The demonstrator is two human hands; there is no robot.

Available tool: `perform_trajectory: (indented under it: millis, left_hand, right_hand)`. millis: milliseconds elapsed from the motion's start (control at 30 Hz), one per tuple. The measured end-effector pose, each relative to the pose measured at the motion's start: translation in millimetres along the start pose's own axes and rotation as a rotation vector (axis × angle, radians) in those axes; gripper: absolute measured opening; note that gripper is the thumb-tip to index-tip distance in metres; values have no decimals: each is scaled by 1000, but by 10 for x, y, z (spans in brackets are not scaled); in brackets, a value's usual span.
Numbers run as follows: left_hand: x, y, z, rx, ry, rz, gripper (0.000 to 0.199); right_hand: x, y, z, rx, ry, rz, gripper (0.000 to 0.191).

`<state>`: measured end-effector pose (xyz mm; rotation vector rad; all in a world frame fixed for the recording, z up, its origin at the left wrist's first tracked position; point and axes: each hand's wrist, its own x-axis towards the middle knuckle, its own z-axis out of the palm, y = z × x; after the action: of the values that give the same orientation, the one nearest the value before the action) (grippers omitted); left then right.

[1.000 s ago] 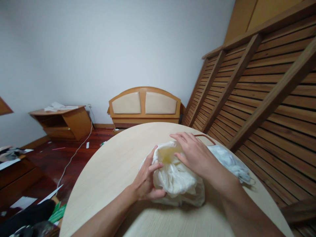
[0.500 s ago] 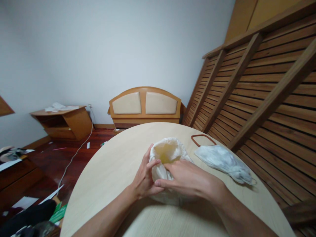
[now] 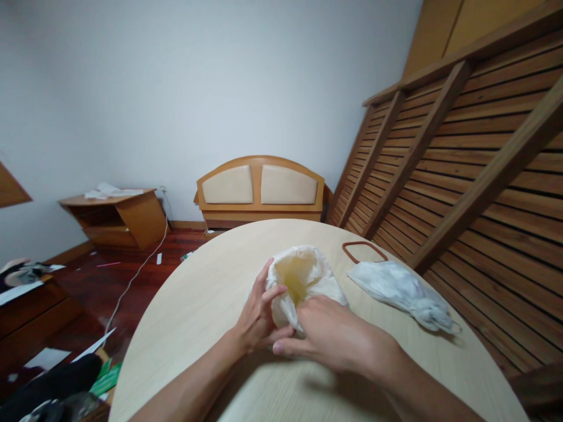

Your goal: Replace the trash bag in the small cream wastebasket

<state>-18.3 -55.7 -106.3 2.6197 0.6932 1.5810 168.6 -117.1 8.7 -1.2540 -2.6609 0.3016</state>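
Note:
In front of me on the round table (image 3: 189, 328) is a crinkly white bag (image 3: 328, 275), its wide mouth facing up and its inside yellowish. My left hand (image 3: 259, 316) grips the bag's left rim, with fingertips over the edge and the thumb at the near side. My right hand (image 3: 334, 328) reaches over the near rim. Its fingers are curled inside the opening and mostly hidden, while its thumb stays outside, close to the left thumb. To the right lie a knotted, filled whitish plastic bag (image 3: 396, 287) and a brown rounded-rectangular ring (image 3: 347, 253).
A slatted wooden frame (image 3: 440, 176) leans along the right side, close to the table edge. Beyond the table stands a padded headboard (image 3: 261, 181). A low wooden cabinet (image 3: 118, 217), a white cable (image 3: 136, 272) and scattered papers (image 3: 48, 357) are on the left.
My right hand has shifted slightly toward me, drawing the near rim of the white bag along, so the mouth looks wider. My left hand keeps its place. The view has turned slightly.

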Motion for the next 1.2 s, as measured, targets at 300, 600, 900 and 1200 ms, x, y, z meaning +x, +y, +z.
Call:
perform_trajectory:
  millis: [300, 600, 900, 1200]
  left_hand:
    - [10, -25, 15, 4, 50, -37, 79]
    - [113, 72, -77, 64, -25, -107, 80]
    - [262, 121, -337, 313, -40, 101, 47]
    - [257, 51, -317, 338, -37, 259, 28]
  right_hand:
    - [55, -86, -76, -127, -17, 4, 39]
    - [138, -22, -183, -212, -71, 54, 28]
    - [174, 9, -108, -224, -31, 10, 25]
    - [30, 122, -202, -167, -25, 11, 53]
